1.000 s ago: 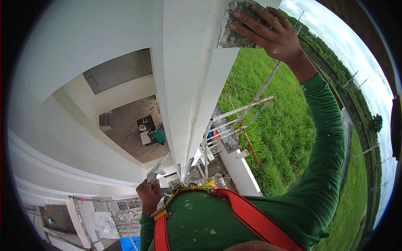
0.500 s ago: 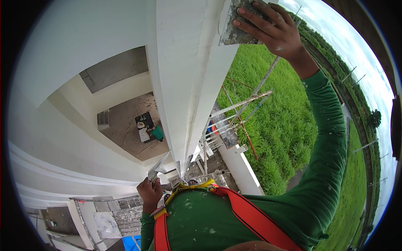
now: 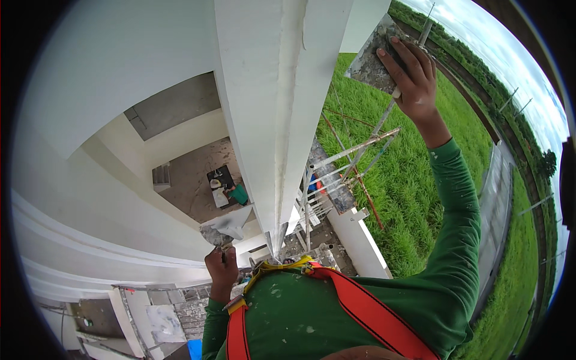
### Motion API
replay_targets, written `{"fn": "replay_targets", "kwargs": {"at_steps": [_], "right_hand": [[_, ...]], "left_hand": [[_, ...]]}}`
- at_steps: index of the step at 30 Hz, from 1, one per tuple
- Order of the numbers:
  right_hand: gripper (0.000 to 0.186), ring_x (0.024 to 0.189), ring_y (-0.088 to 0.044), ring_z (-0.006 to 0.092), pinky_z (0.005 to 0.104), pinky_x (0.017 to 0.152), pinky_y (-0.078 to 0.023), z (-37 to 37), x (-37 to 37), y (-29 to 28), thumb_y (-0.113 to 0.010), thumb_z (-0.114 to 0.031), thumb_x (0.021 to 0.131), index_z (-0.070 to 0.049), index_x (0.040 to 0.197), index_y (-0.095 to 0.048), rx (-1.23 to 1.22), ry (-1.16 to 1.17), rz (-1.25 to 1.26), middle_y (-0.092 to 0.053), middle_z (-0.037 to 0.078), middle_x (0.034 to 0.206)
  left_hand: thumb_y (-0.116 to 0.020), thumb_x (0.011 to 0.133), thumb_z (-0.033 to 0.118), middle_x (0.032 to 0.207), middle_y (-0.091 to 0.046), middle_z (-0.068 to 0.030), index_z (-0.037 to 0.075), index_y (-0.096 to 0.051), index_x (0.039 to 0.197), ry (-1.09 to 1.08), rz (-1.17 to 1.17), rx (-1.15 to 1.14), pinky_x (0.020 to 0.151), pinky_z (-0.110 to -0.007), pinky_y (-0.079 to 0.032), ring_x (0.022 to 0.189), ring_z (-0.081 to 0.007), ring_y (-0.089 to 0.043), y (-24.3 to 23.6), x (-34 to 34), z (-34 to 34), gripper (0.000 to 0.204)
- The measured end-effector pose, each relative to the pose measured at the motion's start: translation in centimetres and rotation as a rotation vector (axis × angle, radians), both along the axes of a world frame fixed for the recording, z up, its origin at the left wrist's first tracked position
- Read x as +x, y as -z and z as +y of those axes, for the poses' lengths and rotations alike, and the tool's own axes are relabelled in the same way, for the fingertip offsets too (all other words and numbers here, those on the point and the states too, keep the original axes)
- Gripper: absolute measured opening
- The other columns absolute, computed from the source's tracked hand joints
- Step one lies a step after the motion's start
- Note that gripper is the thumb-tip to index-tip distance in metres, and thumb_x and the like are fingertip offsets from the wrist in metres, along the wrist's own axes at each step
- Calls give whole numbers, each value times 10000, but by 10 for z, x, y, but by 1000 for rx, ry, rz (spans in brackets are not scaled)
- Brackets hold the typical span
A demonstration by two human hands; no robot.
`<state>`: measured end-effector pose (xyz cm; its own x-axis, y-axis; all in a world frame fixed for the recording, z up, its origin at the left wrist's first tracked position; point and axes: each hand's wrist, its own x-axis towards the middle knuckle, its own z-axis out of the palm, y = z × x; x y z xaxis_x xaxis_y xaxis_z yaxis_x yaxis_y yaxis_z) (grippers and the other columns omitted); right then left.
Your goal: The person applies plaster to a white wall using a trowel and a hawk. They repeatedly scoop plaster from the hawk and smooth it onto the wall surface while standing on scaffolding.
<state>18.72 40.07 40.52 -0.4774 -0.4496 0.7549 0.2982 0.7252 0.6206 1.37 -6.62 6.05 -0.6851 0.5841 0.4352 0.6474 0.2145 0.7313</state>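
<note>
My right hand (image 3: 411,81) is raised at the upper right, fingers curved over a flat, putty-smeared metal plate (image 3: 366,63), gripping it beside the top of a long white beam (image 3: 246,72). My left hand (image 3: 221,267) is closed round the handle of a scraper with a wide, pale, smeared blade (image 3: 222,228), held low at the left of the beam. The blade partly overlaps the view of the floor far below. The beam has a narrow groove running along it toward my yellow and red harness.
Scaffold poles (image 3: 354,150) stand right of the beam over tall grass (image 3: 408,198), beside a white ledge (image 3: 360,240). Far below left, a co-worker in green (image 3: 238,194) is at a dark board (image 3: 221,177). Curved white walls (image 3: 102,228) fill the left, with a drop beneath.
My right hand and its plate have moved right and downward, off the beam's face. The left scraper's blade has turned to show more of its flat face, and the view has shifted slightly.
</note>
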Motion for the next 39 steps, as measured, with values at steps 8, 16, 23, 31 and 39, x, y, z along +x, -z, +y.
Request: {"fn": "replay_targets", "kwargs": {"at_steps": [8,16,23,31,39], "right_hand": [[332,889,-669,377,440,833,-544,-159,-11,173,-724,89,801,66,1114,-616,-558,-408,223,-663,251,1076],[175,897,-724,353,440,822,-605,-183,-1,203,-595,-17,799,52,943,-666,-1604,-702,-534,-704,221,1057],[436,948,-747,341,419,852,-638,-214,9,199,-532,-116,878,67,1273,-560,-3226,-2057,-364,-713,206,1120],[446,1119,-679,346,472,990,-563,-137,2,120,-494,45,853,35,1282,-614,-1923,-1553,194,-690,221,1192],[418,1171,-632,251,420,1002,-529,-36,-42,20,-655,-261,872,-336,1276,-733,195,-130,-9,-667,-17,1367]], "left_hand": [[-536,1081,320,597,-545,-37,11,-572,780,712,-810,367,495,-279,-380,503,-104,-499,-106,20,76,433],[-734,931,185,572,-526,-81,46,-493,656,328,162,253,468,-353,-375,470,-224,-481,-138,12,65,390],[-640,726,87,791,-652,-86,29,-620,891,72,908,195,530,-368,-486,594,-254,-620,-127,-5,72,176],[-609,626,106,745,-613,-60,43,-636,857,129,912,49,501,-364,-430,559,-231,-562,-84,-36,33,241],[-742,744,140,736,-625,-72,55,-655,886,-22,576,-143,538,-413,-470,586,-285,-602,-10,0,-12,187]]}}
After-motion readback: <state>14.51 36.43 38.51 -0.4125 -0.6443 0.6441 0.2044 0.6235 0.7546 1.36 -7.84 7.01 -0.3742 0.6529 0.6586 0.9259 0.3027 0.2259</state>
